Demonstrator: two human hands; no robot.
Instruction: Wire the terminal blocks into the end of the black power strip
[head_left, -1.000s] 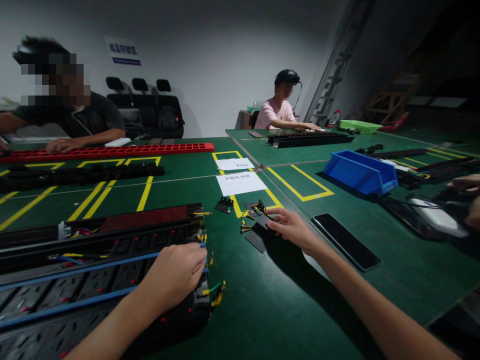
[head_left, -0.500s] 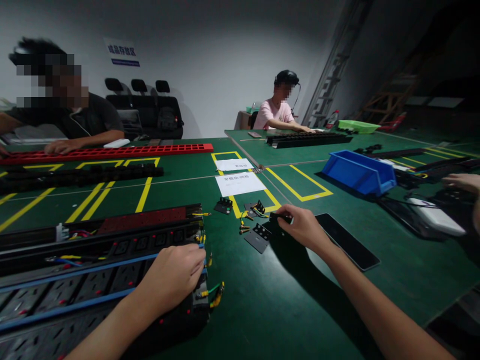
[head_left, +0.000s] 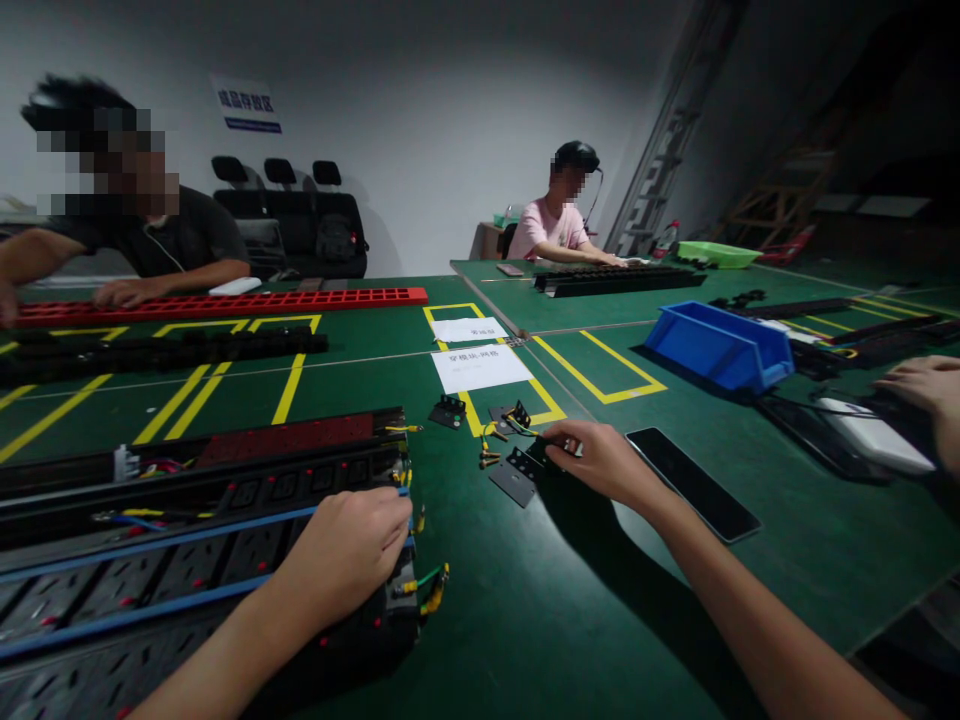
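Note:
My left hand point(head_left: 364, 540) lies closed over the right end of a black power strip point(head_left: 255, 550) edged with blue film; its fingertips are hidden from me. Yellow-green wires with yellow terminals point(head_left: 431, 590) stick out of the strips' ends. My right hand point(head_left: 592, 455) is pinched at a small black metal bracket, mostly hidden by the fingers and dark against the table. Just left of it another black bracket point(head_left: 512, 483) lies flat. Several small screws point(head_left: 489, 460) and more brackets point(head_left: 448, 412) are scattered close by.
A black phone point(head_left: 694, 482) lies right of my right hand. Beyond are a blue bin point(head_left: 716, 345), white paper labels point(head_left: 480, 368) and a white device point(head_left: 874, 435). Two people work across the green table, one at a red strip point(head_left: 300, 300); another person's hand point(head_left: 926, 390) shows at right.
My right hand has shifted slightly and turned, so the bracket that stood out from its fingers shows much less now. My left hand stays put. The left co-worker's arm has moved.

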